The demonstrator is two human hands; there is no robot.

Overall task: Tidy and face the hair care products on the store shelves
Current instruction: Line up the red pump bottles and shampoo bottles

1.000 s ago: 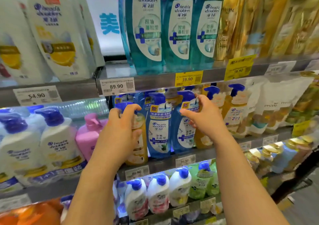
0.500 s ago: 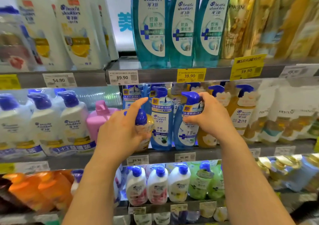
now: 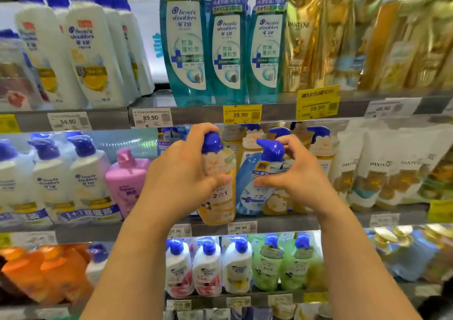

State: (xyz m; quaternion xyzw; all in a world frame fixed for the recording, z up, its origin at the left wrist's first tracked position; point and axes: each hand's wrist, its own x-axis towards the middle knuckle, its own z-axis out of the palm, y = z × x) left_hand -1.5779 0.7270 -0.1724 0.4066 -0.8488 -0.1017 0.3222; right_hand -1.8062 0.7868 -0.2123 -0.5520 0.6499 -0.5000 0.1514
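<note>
My left hand (image 3: 181, 172) grips a yellow pump bottle (image 3: 218, 197) with a blue pump top, held out past the front of the middle shelf (image 3: 277, 224). My right hand (image 3: 296, 175) grips a blue pump bottle (image 3: 252, 192) right beside it, tilted to the left, its label facing me. Behind them stand more yellow pump bottles (image 3: 321, 152). The two held bottles nearly touch each other.
Teal shampoo bottles (image 3: 186, 49) and gold Pantene packs (image 3: 306, 49) fill the top shelf. A pink bottle (image 3: 127, 179) and white pump bottles (image 3: 88, 179) stand left of my hands, white Pantene pouches (image 3: 382, 172) to the right. Small pump bottles (image 3: 208, 268) line the lower shelf.
My left hand has pulled the yellow bottle forward and to the right. My right hand has drawn the blue bottle out and tipped it left. The view has shifted slightly.
</note>
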